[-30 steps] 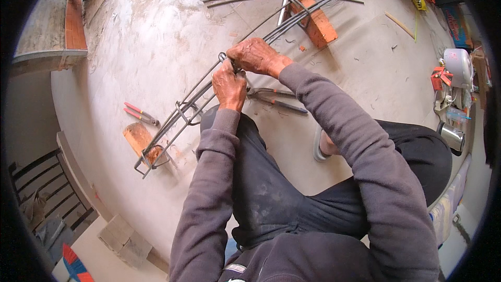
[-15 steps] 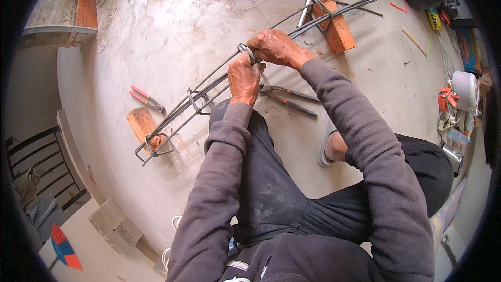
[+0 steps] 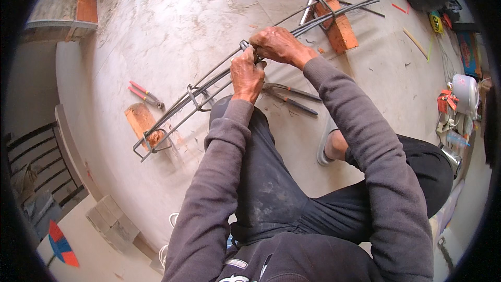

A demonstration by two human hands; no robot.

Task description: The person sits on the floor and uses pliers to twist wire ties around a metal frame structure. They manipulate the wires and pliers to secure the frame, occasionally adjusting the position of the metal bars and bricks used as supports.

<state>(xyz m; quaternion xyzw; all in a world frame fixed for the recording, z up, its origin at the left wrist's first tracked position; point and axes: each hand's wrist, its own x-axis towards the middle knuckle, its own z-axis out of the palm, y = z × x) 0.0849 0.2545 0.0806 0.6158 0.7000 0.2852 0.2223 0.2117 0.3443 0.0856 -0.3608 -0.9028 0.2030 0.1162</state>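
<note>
Left hand [image 3: 247, 77] and right hand [image 3: 279, 45] meet, both clamped on the metal frame [image 3: 195, 95] running beneath them, pliers [image 3: 300, 106] just right of the left! Looks like joint-fixing; next move wants left steady, right working.

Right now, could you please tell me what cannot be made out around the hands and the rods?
In the head view:
- Left hand: its fingertips and what they grip, hidden by the back of the hand.
- Right hand: its fingertips, hidden by its own knuckles.
- Rods: the stretch at the hands, covered by them.
- Metal tube: its far end, cut off by the top edge.
</note>
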